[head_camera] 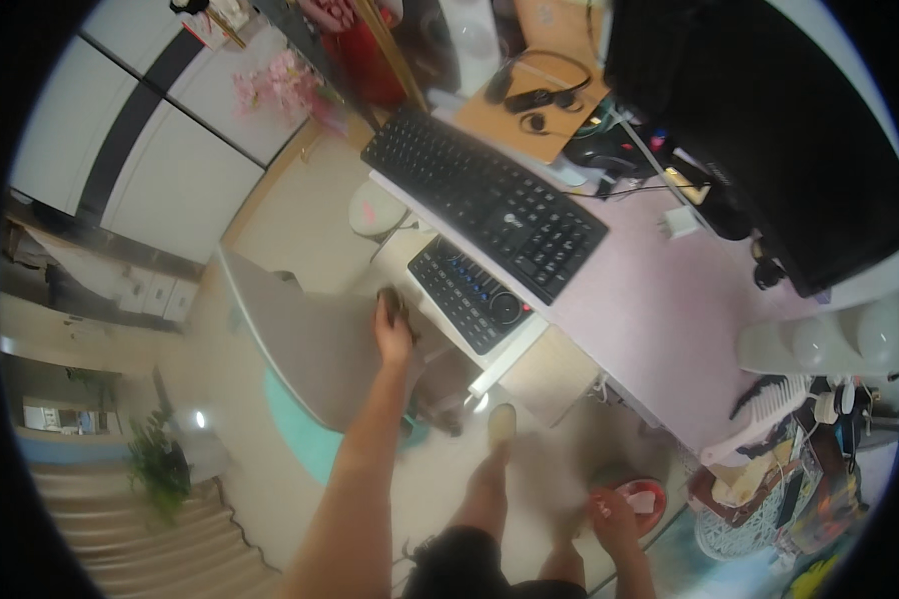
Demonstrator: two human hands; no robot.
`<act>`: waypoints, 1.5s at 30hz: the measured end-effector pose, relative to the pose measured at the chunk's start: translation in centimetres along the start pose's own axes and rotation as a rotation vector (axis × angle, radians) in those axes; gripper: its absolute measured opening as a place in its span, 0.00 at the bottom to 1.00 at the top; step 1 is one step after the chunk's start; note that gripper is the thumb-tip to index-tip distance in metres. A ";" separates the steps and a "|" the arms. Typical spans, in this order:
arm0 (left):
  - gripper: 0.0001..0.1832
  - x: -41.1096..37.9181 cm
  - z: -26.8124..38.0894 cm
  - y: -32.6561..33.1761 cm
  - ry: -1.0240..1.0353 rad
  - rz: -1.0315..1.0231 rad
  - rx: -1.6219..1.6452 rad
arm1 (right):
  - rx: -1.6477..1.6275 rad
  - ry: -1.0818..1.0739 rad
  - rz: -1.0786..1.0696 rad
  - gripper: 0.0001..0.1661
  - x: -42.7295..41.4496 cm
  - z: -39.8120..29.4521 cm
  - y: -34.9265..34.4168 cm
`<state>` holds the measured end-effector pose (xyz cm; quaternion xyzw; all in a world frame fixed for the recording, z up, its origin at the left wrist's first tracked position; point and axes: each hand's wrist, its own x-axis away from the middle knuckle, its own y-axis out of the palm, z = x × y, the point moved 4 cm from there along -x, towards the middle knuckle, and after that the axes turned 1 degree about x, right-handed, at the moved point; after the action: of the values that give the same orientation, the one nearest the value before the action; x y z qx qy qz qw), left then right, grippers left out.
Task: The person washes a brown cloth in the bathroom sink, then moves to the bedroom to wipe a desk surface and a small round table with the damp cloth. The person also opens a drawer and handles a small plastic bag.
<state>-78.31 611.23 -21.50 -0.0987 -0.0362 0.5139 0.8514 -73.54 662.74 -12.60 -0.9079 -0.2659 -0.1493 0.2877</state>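
Note:
My left hand (393,329) reaches out over a beige panel-like surface (307,329), which looks like part of a chair. Its fingers curl on a small dark brown object (391,298), too blurred to name. Just right of that hand is a black sound mixer panel (468,296) with knobs and a round dial, lying on a white pull-out shelf (499,367). My right hand (614,517) hangs low beside my leg, in front of a red round container (653,503) with something white in it. Blur hides whether those fingers hold anything.
A black keyboard (487,202) lies along the edge of the pale pink desk (637,314). Behind it stand a black monitor (764,127) and an orange folder (569,135) under a headset (539,99). A comb (764,419) and a white woven basket (742,528) are at right.

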 end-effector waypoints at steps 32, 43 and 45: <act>0.23 11.6 0.2 0.9 0.219 -0.592 -0.386 | 0.151 -0.108 -0.628 0.23 -17.7 -12.5 17.0; 0.13 15.3 -1.9 -0.1 -1.221 -0.392 0.268 | 0.180 -0.015 -0.510 0.15 -12.4 -6.2 11.2; 0.12 14.9 -1.3 1.9 -1.177 -0.383 0.226 | 0.200 0.083 -0.492 0.17 -9.6 -3.2 10.9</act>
<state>-72.71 625.08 -23.80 0.2996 -0.4613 0.3209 0.7710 -75.55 649.48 -18.93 -0.7762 -0.4798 -0.2248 0.3417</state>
